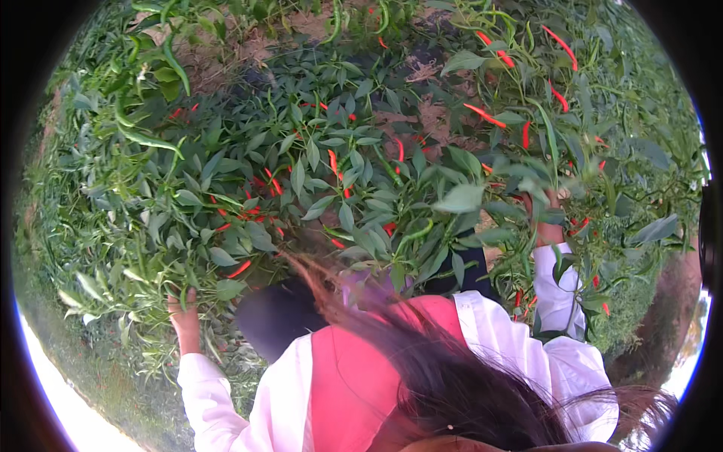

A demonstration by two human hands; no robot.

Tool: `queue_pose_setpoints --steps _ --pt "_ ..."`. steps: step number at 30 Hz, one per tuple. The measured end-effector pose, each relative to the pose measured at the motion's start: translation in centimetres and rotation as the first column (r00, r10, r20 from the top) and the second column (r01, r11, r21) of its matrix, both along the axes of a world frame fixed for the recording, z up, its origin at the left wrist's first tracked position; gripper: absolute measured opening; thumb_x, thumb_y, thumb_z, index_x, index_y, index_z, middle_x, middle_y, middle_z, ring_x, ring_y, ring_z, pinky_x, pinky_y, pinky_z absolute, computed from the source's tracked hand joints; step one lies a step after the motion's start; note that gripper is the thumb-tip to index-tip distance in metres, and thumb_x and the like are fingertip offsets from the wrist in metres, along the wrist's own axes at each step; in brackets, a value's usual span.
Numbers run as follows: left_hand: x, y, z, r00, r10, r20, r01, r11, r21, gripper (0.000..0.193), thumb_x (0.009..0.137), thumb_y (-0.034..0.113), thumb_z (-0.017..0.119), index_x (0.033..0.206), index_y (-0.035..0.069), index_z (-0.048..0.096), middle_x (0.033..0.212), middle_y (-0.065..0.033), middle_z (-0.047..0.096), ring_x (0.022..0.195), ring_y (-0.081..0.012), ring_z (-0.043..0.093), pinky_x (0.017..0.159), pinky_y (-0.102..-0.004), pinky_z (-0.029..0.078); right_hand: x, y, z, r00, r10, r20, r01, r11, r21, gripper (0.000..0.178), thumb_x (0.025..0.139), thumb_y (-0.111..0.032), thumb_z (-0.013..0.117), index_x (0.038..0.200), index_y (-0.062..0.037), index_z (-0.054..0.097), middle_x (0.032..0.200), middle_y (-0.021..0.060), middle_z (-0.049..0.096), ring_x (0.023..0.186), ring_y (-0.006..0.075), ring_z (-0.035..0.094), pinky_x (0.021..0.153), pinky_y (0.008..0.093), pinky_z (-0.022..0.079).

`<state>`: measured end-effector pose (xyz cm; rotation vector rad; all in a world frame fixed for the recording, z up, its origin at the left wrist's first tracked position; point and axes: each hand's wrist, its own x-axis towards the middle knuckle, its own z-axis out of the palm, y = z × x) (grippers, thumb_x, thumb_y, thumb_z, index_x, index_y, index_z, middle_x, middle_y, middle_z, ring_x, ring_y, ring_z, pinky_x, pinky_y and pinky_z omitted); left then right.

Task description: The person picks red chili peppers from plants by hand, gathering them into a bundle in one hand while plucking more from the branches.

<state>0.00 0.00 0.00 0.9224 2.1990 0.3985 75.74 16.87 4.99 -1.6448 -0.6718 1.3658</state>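
At the lower left, my left hand (183, 310) reaches into a leafy chili plant (143, 282), its fingers closed round a stem and partly covered by leaves. My right hand (548, 218) is deep in the foliage on the right. Its fingers look bent inward; leaves hide what they hold. A blurred leaf (461, 198) sticks out beside it. Close to this hand hang a red chili (526, 135) and a long green chili (552, 143). Between my hands, several red chilies show among the leaves, one red chili (239, 269) lying nearest my left hand.
Dense chili plants surround me on all sides. Long green chilies (176, 66) hang at the upper left, and a bright red chili (561, 47) at the upper right. Brown soil (218, 64) shows between the rows. My loose dark hair (452, 369) blows across the lower middle.
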Motion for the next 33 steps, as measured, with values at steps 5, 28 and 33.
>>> queue_pose_setpoints --steps 5,28,33 --pt "-1.4 1.0 -1.3 0.999 -0.044 0.009 0.043 0.994 0.102 0.034 0.085 0.009 0.057 0.115 -0.004 0.05 0.104 -0.013 0.06 0.09 -0.019 0.054 0.083 -0.0308 0.041 -1.2 0.3 -0.4 0.997 -0.051 0.053 0.047 0.997 0.064 0.034 0.086 -0.015 0.058 0.117 -0.0041 0.049 0.101 0.0023 0.055 0.091 0.0098 0.051 0.078 0.0248 0.041" --pt "16.9 -3.5 25.7 0.594 -0.803 -0.044 0.787 0.591 -0.177 0.035 0.082 0.007 0.052 0.117 0.001 0.049 0.102 -0.0192 0.058 0.092 -0.0298 0.057 0.078 -0.0361 0.043 7.3 -18.2 19.8 0.806 0.566 0.173 -0.546 0.824 -0.153 0.045 0.087 -0.018 0.052 0.127 -0.0011 0.041 0.119 0.0077 0.052 0.106 0.0127 0.05 0.085 0.0288 0.042" --pt "32.7 2.8 31.3 0.391 -0.838 -0.381 0.92 0.336 0.205 0.026 0.081 -0.004 0.044 0.105 -0.001 0.055 0.1 -0.0185 0.059 0.092 -0.0331 0.058 0.078 -0.0348 0.045 3.3 -15.4 15.6 0.882 0.429 0.196 -0.458 0.879 0.133 0.043 0.088 -0.02 0.053 0.124 0.0008 0.044 0.117 0.0084 0.055 0.107 0.0145 0.051 0.094 0.0298 0.038"
